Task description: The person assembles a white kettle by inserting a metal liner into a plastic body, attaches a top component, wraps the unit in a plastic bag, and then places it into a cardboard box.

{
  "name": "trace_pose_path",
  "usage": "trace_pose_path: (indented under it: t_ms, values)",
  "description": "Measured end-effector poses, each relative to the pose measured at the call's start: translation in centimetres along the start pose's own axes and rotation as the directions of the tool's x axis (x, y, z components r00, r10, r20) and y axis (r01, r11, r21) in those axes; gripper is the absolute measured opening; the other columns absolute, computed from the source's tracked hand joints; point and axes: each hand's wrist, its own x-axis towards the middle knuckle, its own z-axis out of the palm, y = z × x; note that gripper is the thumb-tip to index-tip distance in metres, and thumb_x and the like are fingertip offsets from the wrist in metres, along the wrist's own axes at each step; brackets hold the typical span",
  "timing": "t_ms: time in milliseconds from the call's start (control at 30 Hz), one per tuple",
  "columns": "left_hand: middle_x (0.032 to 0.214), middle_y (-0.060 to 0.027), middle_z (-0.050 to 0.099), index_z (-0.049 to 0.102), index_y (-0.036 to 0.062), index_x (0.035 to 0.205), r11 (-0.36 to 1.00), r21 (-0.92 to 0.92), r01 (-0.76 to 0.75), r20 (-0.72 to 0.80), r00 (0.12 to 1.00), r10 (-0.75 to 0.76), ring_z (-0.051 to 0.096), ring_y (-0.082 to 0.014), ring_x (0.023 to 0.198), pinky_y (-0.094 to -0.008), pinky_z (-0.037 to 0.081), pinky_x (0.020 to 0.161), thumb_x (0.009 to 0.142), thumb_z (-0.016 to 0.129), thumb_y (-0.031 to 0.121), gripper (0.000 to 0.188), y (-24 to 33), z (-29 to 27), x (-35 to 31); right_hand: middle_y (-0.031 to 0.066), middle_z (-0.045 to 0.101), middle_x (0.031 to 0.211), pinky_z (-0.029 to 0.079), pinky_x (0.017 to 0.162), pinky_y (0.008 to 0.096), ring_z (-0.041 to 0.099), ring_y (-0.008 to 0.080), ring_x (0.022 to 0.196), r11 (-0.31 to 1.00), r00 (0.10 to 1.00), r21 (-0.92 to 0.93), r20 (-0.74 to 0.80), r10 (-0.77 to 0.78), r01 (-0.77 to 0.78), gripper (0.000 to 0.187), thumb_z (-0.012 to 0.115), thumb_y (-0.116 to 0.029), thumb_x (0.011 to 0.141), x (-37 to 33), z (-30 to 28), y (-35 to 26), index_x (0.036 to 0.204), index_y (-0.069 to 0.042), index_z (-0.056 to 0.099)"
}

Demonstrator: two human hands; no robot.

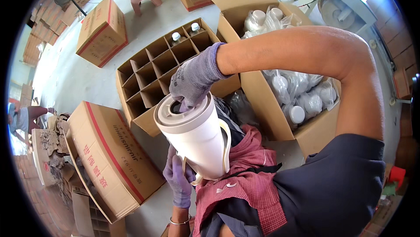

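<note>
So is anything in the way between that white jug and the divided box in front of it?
Nothing visible. The jug sits on the lap, left hand at its base, right hand reaching into its mouth. The divided box lies just beyond it; most cells show open, and two far cells hold bottles.

Bright daylight, with blown-out glare at the upper right; strong fisheye bending and dark vignette at edges.
</note>
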Motion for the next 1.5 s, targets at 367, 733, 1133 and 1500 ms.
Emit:
trace_pose_path:
  t_ms: [367,733,1133,1500]
  values:
    - [0.093,-0.0116,0.066,0.059,-0.0029,0.115,0.656,0.592,-0.468,0.242,0.88,0.41,0.067,-0.0251,0.085,-0.0373,0.055,0.074,0.1,0.047,0.023,0.033,-2.7,-7.3,11.3,0.027,0.064,0.112,0.049,0.091,0.0448,0.062,0.0385,0.107,0.354,0.656,0.751,0.138,0.742,-0.558,0.068,0.062,-0.055,0.083,0.9,32.7,8.7,0.113,0.007,0.061]
    - [0.107,-0.0119,0.066,0.058,0.0003,0.12,0.956,-0.278,0.09,0.326,0.945,0.006,0.067,-0.0228,0.089,-0.0341,0.056,0.078,0.101,0.05,0.025,0.032,-1.3,-1.1,21.3,0.011,0.063,0.111,0.047,0.091,0.0332,0.059,0.0192,0.102,0.557,0.388,0.765,-0.644,0.66,0.323,0.025,0.061,-0.015,0.09,9.2,21.6,2.1,0.112,-0.004,0.062]
    - [0.095,-0.0103,0.068,0.055,0.0018,0.121,0.612,0.353,-0.708,0.074,0.673,0.736,0.068,-0.0195,0.079,-0.0308,0.057,0.07,0.103,0.046,0.029,0.034,2.9,2.7,20.4,0.01,0.06,0.125,0.043,0.099,0.0315,0.055,0.0176,0.114,0.323,0.328,0.745,-0.58,0.746,0.583,0.035,0.058,-0.018,0.095,5.0,21.7,-0.1,0.127,-0.004,0.057]
    - [0.108,-0.0055,0.06,0.039,-0.002,0.144,0.813,-0.39,-0.433,0.102,0.857,0.505,0.058,-0.0123,0.102,-0.0264,0.047,0.089,0.097,0.05,0.009,0.05,6.0,3.5,16.0,0.01,0.057,0.13,0.041,0.103,0.0312,0.052,0.0184,0.118,0.377,0.226,0.801,-0.519,0.825,0.465,0.038,0.054,-0.019,0.097,3.1,24.1,5.4,0.132,-0.004,0.051]
